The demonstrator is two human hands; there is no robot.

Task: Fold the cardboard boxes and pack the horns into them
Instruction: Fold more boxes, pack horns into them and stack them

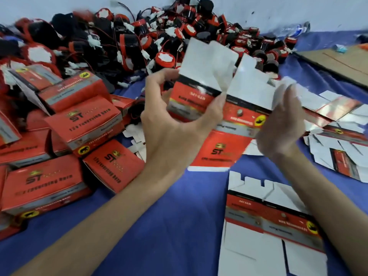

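A half-opened red and white cardboard box [225, 108] is held up over the blue cloth at the centre. My left hand [175, 124] grips its left side, thumb and fingers curled round the red panel. My right hand [282, 124] presses with straight, blurred fingers against the box's right side and its white flaps. A big heap of black and red horns [151, 34] with wires lies behind the box. Several folded red boxes [65, 132] are stacked at the left.
Flat unfolded box blanks lie at the lower right [272, 226] and at the right [338, 136]. A brown cardboard sheet [338, 60] sits at the far right, with a plastic bottle [294, 29] by the wall. Blue cloth [169, 226] covers the surface.
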